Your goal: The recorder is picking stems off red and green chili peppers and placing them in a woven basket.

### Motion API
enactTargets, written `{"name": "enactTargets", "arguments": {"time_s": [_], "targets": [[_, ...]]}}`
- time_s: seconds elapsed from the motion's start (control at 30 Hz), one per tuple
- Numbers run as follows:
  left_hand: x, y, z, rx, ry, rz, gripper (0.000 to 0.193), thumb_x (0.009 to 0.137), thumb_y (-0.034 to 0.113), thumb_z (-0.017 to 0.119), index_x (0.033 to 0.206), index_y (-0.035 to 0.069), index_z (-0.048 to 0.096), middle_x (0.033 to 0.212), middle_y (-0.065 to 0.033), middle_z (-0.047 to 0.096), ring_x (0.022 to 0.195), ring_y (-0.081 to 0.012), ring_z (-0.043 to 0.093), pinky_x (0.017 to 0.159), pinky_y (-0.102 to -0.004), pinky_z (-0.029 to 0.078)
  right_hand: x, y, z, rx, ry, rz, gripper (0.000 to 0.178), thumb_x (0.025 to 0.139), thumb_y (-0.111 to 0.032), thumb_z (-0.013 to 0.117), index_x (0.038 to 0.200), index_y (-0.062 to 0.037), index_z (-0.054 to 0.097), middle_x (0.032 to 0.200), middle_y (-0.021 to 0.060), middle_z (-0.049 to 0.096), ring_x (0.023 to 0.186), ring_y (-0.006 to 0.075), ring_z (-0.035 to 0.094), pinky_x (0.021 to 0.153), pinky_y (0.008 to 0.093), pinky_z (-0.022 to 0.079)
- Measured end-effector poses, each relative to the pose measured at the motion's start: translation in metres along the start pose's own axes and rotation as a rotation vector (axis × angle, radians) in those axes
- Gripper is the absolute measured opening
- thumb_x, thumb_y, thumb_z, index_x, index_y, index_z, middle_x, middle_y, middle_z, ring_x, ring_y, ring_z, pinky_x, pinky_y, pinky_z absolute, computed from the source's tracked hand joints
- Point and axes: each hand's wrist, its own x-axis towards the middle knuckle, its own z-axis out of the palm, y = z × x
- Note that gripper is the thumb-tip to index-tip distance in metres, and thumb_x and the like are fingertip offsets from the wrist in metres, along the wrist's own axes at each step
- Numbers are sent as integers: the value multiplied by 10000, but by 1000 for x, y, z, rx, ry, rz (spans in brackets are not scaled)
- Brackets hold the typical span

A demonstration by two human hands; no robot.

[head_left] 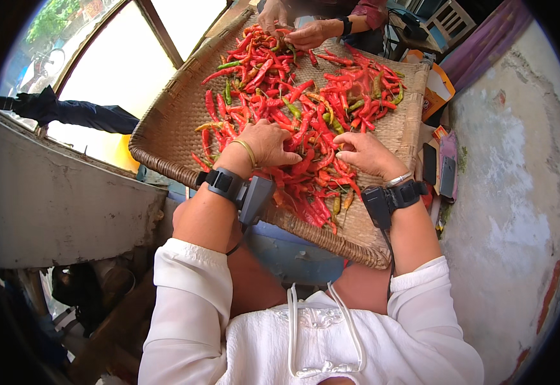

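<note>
A wide woven basket tray point(392, 138) holds many red chili peppers point(305, 186), with some green and yellowish ones among them. My left hand point(264, 144) rests on the peppers at the middle of the heap, thumb stretched out to the right and apart from the fingers, whose tips are partly hidden. Just right of it, my right hand point(371, 154) reaches over the heap's right edge. A gap shows between its thumb and forefinger, and I see no pepper gripped there. Each of my wrists wears a black strapped device and a bangle.
Across the tray, another person's hands point(309, 33) work in the far peppers. A folded dark umbrella point(94, 115) lies by the window at left. Two phones point(447, 176) and an orange box point(437, 93) sit between tray and right wall point(510, 192).
</note>
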Motion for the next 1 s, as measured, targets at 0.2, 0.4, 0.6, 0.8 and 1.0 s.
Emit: {"name": "enactTargets", "arguments": {"time_s": [0.2,0.4,0.6,0.8,1.0], "targets": [[-8,-3,3,-13,93,7,265,764,362,550,884,146,644,947,-69,615,982,-288,516,829,-485,394,-27,-39,-1,-132,-39,-2,324,762,-157,587,1048,-7,554,860,140,615,795,219,597,703,311,461],[-13,20,8,-229,351,290,149,708,204,574,738,58,583,751,-104,572,761,-285,562,668,-405,430,-48,-38,22,74,1,18,314,775,-132,581,1061,-4,557,832,81,606,753,143,557,685,274,453],[-46,37,8,-579,424,253,172,733,161,596,793,2,578,693,-148,584,625,-263,577,576,-342,449,-54,-51,21,170,-54,52,303,784,-124,558,1063,-5,557,831,64,589,751,113,539,670,253,453],[-76,54,-7,-887,245,167,157,800,139,590,824,-16,579,671,-4,558,628,-49,509,556,-223,431,-61,-49,26,237,-18,64,371,799,-127,551,1148,-11,503,804,30,564,711,93,535,576,234,448],[-81,40,13,-1062,93,217,134,816,97,559,907,2,583,669,-28,579,618,-80,548,580,-241,460,-59,-61,28,916,74,155,395,828,-178,560,1164,10,472,749,73,600,656,106,575,553,217,461]]}}
